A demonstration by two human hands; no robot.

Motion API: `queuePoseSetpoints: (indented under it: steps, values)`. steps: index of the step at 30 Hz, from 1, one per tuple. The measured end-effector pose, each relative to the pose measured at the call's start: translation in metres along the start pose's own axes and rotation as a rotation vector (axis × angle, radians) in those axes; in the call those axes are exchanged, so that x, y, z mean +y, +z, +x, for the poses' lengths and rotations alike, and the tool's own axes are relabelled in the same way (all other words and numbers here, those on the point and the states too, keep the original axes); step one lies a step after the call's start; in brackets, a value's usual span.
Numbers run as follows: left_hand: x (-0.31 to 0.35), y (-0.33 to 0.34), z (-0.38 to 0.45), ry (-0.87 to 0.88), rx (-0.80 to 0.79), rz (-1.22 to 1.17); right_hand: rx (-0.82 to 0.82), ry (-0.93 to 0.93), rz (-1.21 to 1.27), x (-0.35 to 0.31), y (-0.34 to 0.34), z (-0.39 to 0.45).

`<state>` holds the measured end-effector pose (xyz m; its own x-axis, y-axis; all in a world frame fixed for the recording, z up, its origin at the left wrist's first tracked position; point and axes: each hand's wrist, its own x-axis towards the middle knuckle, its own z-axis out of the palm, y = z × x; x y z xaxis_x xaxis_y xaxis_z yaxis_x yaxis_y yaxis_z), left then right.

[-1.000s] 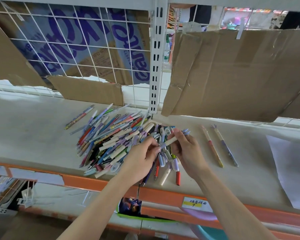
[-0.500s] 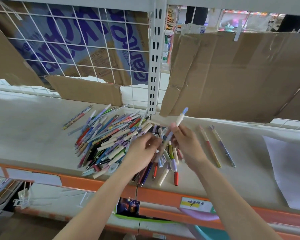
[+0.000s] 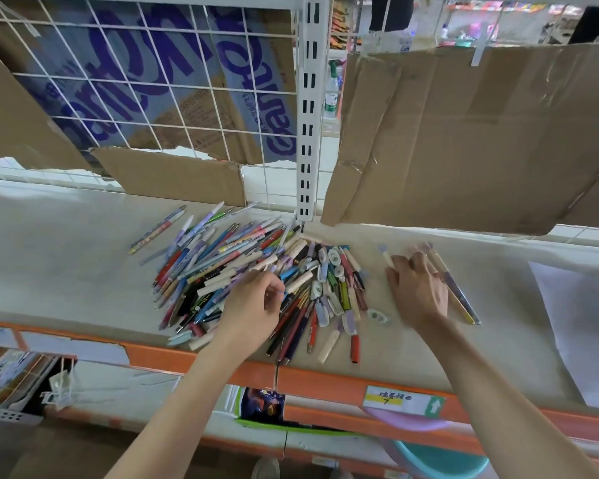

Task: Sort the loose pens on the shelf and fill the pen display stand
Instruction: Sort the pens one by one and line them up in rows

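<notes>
At the centre of the frame we see the pile of loose pens heaped on the shelf. Our left hand hovers over the pile's middle, fingers curled, though we cannot tell whether they pinch anything. Our right hand, blurred, lies relaxed beside a cream pen, near two separated pens at right.

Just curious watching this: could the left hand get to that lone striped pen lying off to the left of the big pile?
Probably yes. The striped pen lies alone on bare shelf, and the left hand hovers over the pile nearby.
</notes>
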<state>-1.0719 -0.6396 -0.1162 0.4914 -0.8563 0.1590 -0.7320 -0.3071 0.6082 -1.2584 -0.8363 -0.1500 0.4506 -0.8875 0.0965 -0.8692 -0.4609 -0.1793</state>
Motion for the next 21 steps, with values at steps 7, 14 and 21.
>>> queuePoseSetpoints:
  steps: [7,14,21]
  values:
    - [0.002,0.007,-0.007,-0.001,-0.133,0.135,0.041,0.009,0.068,-0.005,-0.008,-0.003]
    - [0.009,0.013,-0.006,-0.014,-0.162,0.292,0.109,-0.123,0.355,-0.026,-0.022,-0.019]
    - [0.01,0.016,-0.002,-0.027,-0.148,0.37,-0.015,-0.104,0.455,-0.031,-0.022,-0.02]
